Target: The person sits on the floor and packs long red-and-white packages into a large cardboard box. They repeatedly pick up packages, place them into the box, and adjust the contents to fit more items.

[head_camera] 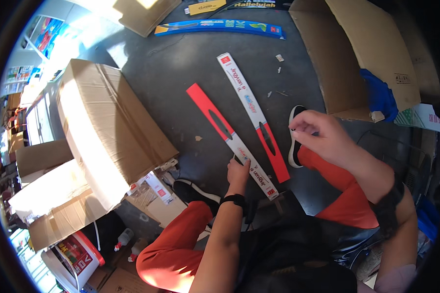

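A long red and white wiper-blade box (242, 148) slants across the space before me, and my left hand (239, 170) grips its side edge near the printed white half. To its right a second box of the same kind (249, 102) lies on the grey floor, its red end towards me. Both have a dark oval window. My right hand (313, 130) is raised above my right shoe, fingers curled and nothing seen in them. Farther off, a blue wiper-blade box (220, 29) lies crosswise on the floor.
A large cardboard box (113, 121) stands at left, another open one (337, 58) at upper right with blue plastic in it. A yellow package (207, 6) lies at the top. A white bucket (73, 260) with a red rim is at lower left. Paper scraps (279, 58) dot the floor.
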`<state>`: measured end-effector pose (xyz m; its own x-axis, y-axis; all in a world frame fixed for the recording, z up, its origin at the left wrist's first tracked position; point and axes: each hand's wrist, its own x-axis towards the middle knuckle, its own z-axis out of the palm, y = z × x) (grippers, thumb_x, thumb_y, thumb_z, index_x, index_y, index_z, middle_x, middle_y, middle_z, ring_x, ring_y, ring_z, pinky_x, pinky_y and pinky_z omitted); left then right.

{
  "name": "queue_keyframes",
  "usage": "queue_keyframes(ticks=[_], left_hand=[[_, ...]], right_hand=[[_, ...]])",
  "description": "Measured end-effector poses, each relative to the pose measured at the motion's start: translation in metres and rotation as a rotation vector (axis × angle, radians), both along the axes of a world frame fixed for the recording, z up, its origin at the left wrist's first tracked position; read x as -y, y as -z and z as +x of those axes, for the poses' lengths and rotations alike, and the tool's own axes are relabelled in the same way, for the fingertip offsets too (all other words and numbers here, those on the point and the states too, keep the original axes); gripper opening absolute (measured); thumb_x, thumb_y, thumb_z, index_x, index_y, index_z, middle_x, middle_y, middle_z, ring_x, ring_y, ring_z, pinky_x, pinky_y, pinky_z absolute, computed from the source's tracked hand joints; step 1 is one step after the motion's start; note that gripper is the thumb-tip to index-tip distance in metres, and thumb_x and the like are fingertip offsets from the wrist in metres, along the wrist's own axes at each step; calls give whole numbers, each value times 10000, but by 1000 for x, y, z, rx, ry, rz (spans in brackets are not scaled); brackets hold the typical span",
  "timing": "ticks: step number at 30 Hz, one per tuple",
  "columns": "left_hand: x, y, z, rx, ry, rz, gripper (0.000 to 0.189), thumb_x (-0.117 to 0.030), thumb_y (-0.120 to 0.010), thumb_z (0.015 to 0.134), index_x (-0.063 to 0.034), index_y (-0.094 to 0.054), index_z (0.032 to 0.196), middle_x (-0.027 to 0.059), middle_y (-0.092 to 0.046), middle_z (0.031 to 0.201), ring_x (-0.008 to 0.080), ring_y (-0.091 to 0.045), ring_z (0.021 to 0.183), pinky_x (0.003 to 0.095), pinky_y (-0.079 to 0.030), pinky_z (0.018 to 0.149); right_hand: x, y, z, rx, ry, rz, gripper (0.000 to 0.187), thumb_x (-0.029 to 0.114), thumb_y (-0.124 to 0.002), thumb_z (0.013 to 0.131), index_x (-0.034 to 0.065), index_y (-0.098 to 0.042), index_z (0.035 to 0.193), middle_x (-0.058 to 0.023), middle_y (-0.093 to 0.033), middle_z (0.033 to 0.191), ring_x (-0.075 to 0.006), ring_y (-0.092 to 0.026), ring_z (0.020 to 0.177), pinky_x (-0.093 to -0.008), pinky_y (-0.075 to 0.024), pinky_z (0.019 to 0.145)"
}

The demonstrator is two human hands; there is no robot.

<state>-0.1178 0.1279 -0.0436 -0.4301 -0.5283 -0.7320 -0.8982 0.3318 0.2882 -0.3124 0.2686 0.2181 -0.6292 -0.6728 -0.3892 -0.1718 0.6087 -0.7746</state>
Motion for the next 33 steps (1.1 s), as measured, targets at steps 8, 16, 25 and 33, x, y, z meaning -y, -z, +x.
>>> queue_keyframes(ticks=[8,16,25,33], left_hand=[[-30,4,-27,173,-185,1,768,-512,-728,706,20,-411,1160,249,-558,1140,402,-581,1031,459,-479,854],[-21,23,-27,146,-166,-75,668,-425,-763,674,11,-436,1060,232,-600,1032,397,-610,950,456,-499,802],[36,-60,-41,-638,-994,702,344,-342,-599,848,-29,-482,930,86,-544,750,194,-553,656,329,-508,648],[89,-180,-42,-714,-1216,1076,452,-417,-498,872,22,-446,961,111,-485,776,187,-522,624,298,-477,542]], right_hand=[[3,237,25,-42,36,763,632,433,-726,724,36,-505,1163,-186,-568,1125,-322,-576,1059,-415,-493,878],[26,297,77,-46,282,778,603,340,-774,633,48,-429,1033,-190,-513,1117,-364,-535,1051,-443,-501,823],[7,261,46,77,503,182,608,339,-722,631,57,-414,1073,-213,-620,973,-388,-608,919,-418,-474,810],[46,83,26,-90,327,-450,600,326,-752,727,49,-483,1186,-131,-638,957,-226,-630,887,-330,-480,817]])
